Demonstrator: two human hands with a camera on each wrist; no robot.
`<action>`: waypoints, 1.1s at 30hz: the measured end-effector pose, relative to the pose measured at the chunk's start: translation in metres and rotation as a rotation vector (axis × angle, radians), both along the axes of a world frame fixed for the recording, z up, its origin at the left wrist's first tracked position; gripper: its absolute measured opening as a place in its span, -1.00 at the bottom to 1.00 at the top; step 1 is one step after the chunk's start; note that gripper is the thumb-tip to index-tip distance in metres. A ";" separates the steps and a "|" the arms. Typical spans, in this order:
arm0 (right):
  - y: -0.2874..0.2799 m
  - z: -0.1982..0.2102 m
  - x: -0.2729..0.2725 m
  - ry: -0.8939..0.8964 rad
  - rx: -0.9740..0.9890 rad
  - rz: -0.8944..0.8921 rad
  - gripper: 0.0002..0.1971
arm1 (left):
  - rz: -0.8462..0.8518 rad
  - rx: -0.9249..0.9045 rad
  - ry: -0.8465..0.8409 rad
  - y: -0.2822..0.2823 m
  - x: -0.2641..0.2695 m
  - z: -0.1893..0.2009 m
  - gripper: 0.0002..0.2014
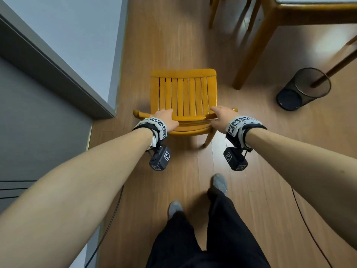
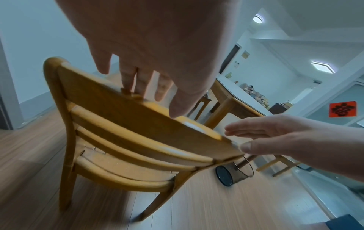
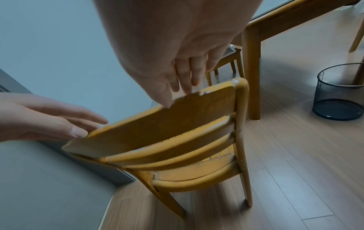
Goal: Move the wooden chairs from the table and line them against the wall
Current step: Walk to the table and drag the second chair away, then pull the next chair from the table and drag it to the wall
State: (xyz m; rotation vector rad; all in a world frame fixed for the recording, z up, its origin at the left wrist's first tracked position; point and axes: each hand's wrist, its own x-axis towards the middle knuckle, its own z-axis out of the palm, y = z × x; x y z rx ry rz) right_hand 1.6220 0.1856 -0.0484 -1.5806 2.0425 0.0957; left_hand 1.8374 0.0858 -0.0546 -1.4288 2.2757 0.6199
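A yellow wooden chair (image 1: 183,93) with a slatted seat stands on the floor in front of me, its back toward me, close to the pale wall (image 1: 67,35). My left hand (image 1: 165,116) lies over the left part of the top rail (image 2: 122,112), fingers straight and reaching past its front, thumb touching the rail. My right hand (image 1: 222,114) hovers at the rail's right part (image 3: 197,109) with straight fingers (image 3: 187,74), its edge just touching the wood. Neither hand is curled round the rail. A second wooden chair (image 1: 228,8) stands at the table (image 1: 313,6).
The table leg (image 1: 251,51) stands just right of and beyond the chair. A black mesh wastebasket (image 1: 303,88) sits on the floor to the right. A grey door frame (image 1: 58,74) juts out at the left. Thin cables (image 1: 112,219) run along the floor beside my feet.
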 end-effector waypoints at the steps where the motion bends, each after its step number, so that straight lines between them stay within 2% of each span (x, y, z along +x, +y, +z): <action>1: -0.006 0.007 -0.007 -0.011 0.002 -0.018 -0.43 | 0.019 -0.005 0.006 -0.003 -0.007 0.007 -0.38; 3: -0.021 0.025 -0.028 -0.025 -0.012 -0.051 -0.40 | 0.033 -0.012 0.034 -0.013 -0.028 0.025 -0.38; 6: -0.048 0.047 -0.068 -0.028 -0.038 -0.062 -0.47 | 0.055 -0.008 0.080 -0.034 -0.072 0.053 -0.42; 13: -0.102 0.090 -0.187 0.015 -0.023 0.039 -0.50 | 0.125 -0.037 0.113 -0.079 -0.193 0.108 -0.45; 18: -0.155 0.115 -0.258 0.034 -0.048 0.063 -0.51 | 0.123 -0.087 0.153 -0.131 -0.266 0.136 -0.44; 24: -0.249 0.117 -0.325 0.048 -0.055 0.092 -0.51 | 0.130 -0.102 0.170 -0.229 -0.337 0.131 -0.43; 29: -0.352 0.106 -0.378 0.053 -0.031 0.068 -0.43 | 0.134 -0.096 0.174 -0.343 -0.387 0.115 -0.43; 33: -0.441 0.111 -0.413 0.068 0.043 0.056 -0.46 | 0.161 -0.071 0.175 -0.433 -0.417 0.120 -0.44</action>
